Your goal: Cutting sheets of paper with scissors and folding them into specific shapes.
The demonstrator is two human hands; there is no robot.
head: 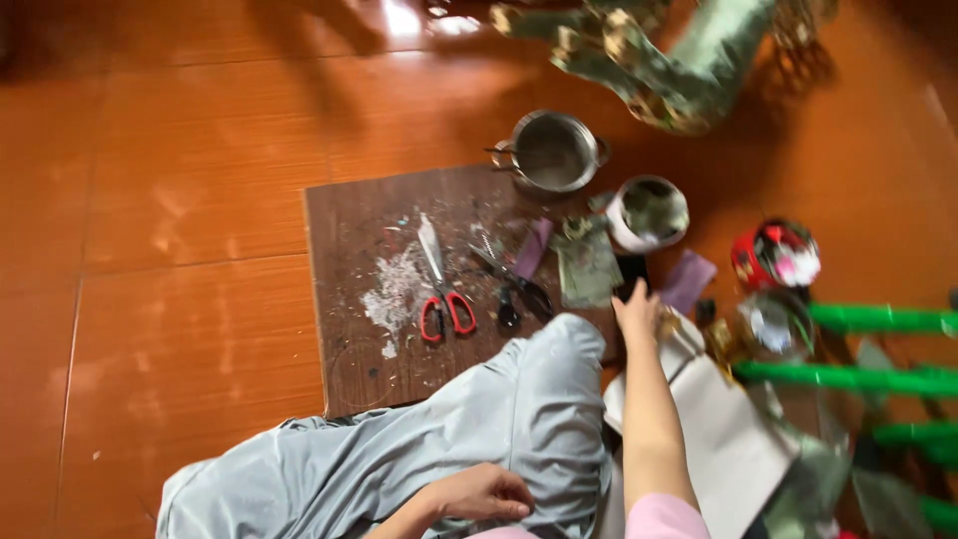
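Dark phone-like slab (631,271), flat and glossy, lies at the right edge of the board; the right hand (637,311) reaches to it, fingertips on or just at its near end. Blur hides whether the fingers close on it.

Floor (170,200): large orange-brown tiles, glazed, streaked pale with scuffs, window glare at top.

Brown board (349,299): flat, rectangular, worn, speckled with white dust and scraps, lying on the floor.

Red-handled scissors (441,289): metal blades pointing away, lying on the board beside the dust patch.

Dark-handled scissors (514,279): just right of the red pair, blades angled up-left.

Left hand (484,494): loosely curled, resting on the grey trouser leg (419,449), holding nothing that I can see. Cloth smooth, slightly shiny.

Steel pot (551,150): round, two-handled, at the board's far edge.

White cup (647,212): round, greyish contents, right of the pot.

White paper sheets (723,429): flat, under the right forearm.

Red patterned round object (775,255): near the right edge, too blurred to identify.

Green rods (858,377): plastic-looking, horizontal, far right.
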